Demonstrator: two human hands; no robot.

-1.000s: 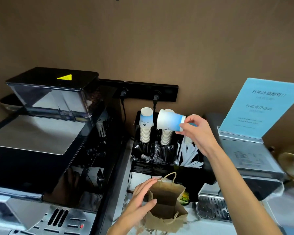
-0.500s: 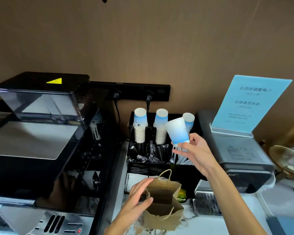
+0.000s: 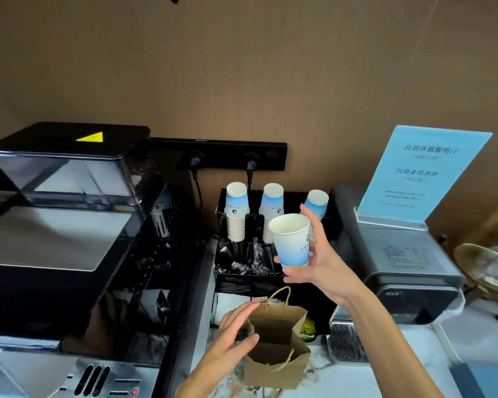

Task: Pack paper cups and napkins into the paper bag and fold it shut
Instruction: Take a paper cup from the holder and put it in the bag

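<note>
My right hand [image 3: 319, 268] holds a white and blue paper cup [image 3: 291, 239] upright, mouth up, above and behind the bag. The brown paper bag [image 3: 276, 343] stands open on the marbled counter, its twine handles up. My left hand [image 3: 233, 334] grips the bag's left edge and keeps it open. Three stacks of upside-down paper cups [image 3: 237, 214] stand in a black organiser [image 3: 242, 280] behind the bag. White napkins [image 3: 227, 305] lie in the organiser's lower front slot, partly hidden by the bag.
A large black coffee machine [image 3: 69, 239] fills the left. A grey appliance [image 3: 400, 262] with a blue sign [image 3: 420, 173] on top stands to the right, its drip tray [image 3: 345, 343] beside the bag. A glass dish [image 3: 489, 268] sits at the far right.
My right hand lifted one cup off the stack, turned it from sideways to mouth up and brought it down toward the bag. My left hand stayed on the bag.
</note>
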